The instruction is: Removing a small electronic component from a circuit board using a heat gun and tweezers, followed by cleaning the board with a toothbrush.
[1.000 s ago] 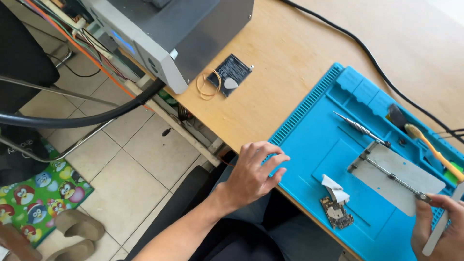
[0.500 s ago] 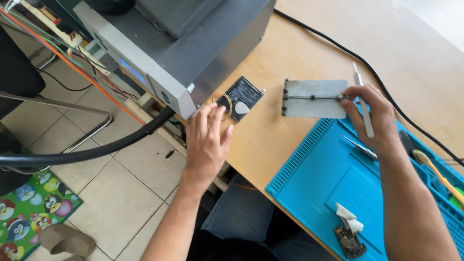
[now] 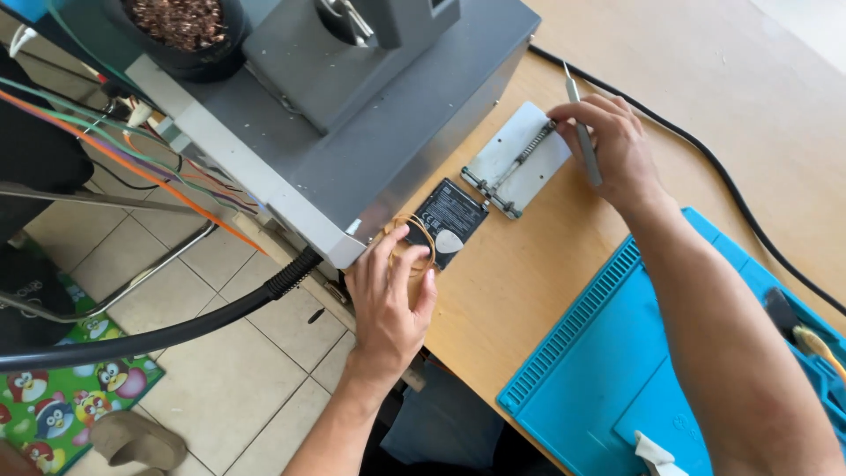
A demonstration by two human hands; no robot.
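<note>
While left hand (image 3: 388, 295) lies flat, fingers spread on rubber band (image 3: 411, 243), right hand (image 3: 608, 145) pinches tweezers (image 3: 583, 132) against metal clamp plate (image 3: 515, 159).

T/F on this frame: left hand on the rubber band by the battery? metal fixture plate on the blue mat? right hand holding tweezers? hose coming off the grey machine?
1. The left hand touches the rubber band beside the black battery. True.
2. The metal fixture plate lies on the blue mat. False: it lies on the bare wooden table, apart from the mat.
3. The right hand holds tweezers and touches the plate. True.
4. The black hose leaves the top of the grey machine. False: it leaves below the machine's front corner.
</note>
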